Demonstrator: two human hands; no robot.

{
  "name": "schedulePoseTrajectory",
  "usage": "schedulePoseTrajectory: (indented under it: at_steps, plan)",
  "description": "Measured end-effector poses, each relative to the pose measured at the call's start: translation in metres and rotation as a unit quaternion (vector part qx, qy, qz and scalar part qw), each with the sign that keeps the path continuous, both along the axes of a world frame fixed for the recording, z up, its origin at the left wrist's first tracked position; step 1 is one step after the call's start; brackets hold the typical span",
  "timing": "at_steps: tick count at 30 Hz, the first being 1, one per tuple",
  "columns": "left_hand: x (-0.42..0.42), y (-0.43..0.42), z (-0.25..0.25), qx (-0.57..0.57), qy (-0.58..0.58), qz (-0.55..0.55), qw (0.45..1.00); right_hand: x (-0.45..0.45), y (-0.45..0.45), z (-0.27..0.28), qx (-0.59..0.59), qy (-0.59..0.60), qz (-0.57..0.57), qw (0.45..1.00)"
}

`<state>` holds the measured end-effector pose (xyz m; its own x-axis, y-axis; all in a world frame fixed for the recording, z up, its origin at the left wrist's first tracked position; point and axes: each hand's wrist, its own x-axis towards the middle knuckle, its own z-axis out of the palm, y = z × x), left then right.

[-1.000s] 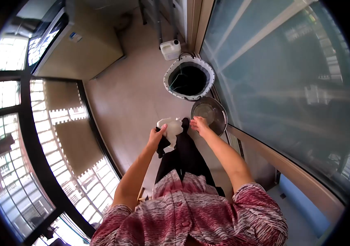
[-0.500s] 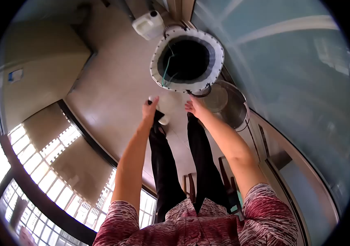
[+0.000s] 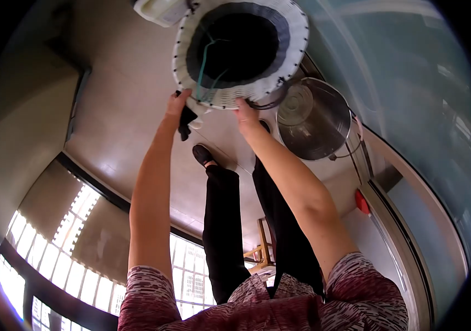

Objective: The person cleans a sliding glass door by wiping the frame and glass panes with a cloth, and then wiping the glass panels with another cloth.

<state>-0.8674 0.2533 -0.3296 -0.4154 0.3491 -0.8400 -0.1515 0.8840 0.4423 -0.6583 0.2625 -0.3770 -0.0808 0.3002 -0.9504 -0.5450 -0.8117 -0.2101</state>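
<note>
Head view: woven basket (image 3: 230, 99) lies ahead of the person, mouth up, dark inside, with a green cord (image 3: 204, 62) in it. The 2 hands are at its near rim. Left hand (image 3: 177, 103) is closed on a black cloth (image 3: 186, 122), beside the rim; whether it also grips the rim cannot be told. Right hand (image 3: 246, 115) is curled closed on the rim, presumably for steadiness. Metal bucket (image 3: 323, 129) is just beside; 1 plastic jug (image 3: 161, 12) is beyond.
</note>
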Motion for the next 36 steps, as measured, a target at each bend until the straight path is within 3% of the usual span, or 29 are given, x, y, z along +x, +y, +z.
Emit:
schedulePoseTrajectory:
  at_steps: [2,4,8,11,12,13,14,16,19,20,24,25,27,28,30,31,33,36]
  plan:
    - [-0.001,-0.001,0.001,-0.042,0.023,-0.007,0.999,-0.002,-0.003,0.001,0.003,-0.001,0.017,1.0]
    - [0.005,-0.009,0.014,-0.093,0.085,0.069,0.99,-0.014,-0.008,0.0,0.065,0.004,0.074,0.995]
    - [-0.014,-0.066,0.04,-0.054,0.047,0.199,0.977,-0.047,-0.019,0.013,0.132,0.007,0.17,0.977]
    - [-0.019,-0.112,0.055,-0.026,0.02,0.314,0.949,-0.047,0.0,0.045,0.232,0.041,0.468,0.852]
    - [-0.024,-0.134,0.049,0.0,0.003,0.35,0.937,-0.044,-0.007,0.045,0.233,0.038,0.466,0.853]
    - [-0.036,-0.159,0.039,-0.016,-0.031,0.387,0.921,-0.04,-0.019,0.047,0.374,-0.132,0.461,0.794]
    - [-0.033,-0.167,0.044,-0.016,-0.035,0.384,0.922,-0.034,-0.024,0.056,0.496,-0.294,0.433,0.693]
    - [-0.027,-0.179,0.051,0.014,-0.055,0.394,0.917,0.014,-0.006,0.079,0.502,-0.354,0.44,0.655]
    - [-0.018,-0.187,0.044,-0.033,-0.043,0.346,0.937,0.1,0.051,0.119,0.422,-0.483,0.489,0.591]
    - [-0.015,-0.186,0.048,-0.064,-0.026,0.316,0.946,0.135,0.059,0.108,0.438,-0.557,0.469,0.527]
    - [0.022,-0.177,0.06,-0.03,-0.086,0.313,0.945,0.245,0.085,0.083,0.237,-0.694,0.511,0.449]
    - [0.026,-0.173,0.071,-0.08,-0.111,0.283,0.949,0.274,0.086,0.068,0.195,-0.718,0.512,0.429]
    - [0.039,-0.176,0.08,-0.056,-0.141,0.265,0.952,0.323,0.082,0.032,0.105,-0.626,0.544,0.548]
    - [0.047,-0.177,0.083,-0.036,-0.15,0.25,0.956,0.341,0.074,0.013,0.108,-0.627,0.541,0.55]
    - [0.064,-0.17,0.097,-0.108,-0.101,0.218,0.965,0.36,0.059,-0.008,0.158,-0.523,0.493,0.677]
    - [0.072,-0.171,0.104,-0.059,-0.134,0.232,0.962,0.352,0.059,0.004,0.162,-0.522,0.49,0.679]
    - [0.085,-0.163,0.123,-0.069,-0.157,0.216,0.961,0.317,0.059,0.047,0.144,-0.38,0.399,0.822]
    - [0.099,-0.163,0.149,-0.037,-0.195,0.198,0.96,0.242,0.045,0.098,0.129,-0.223,0.431,0.865]
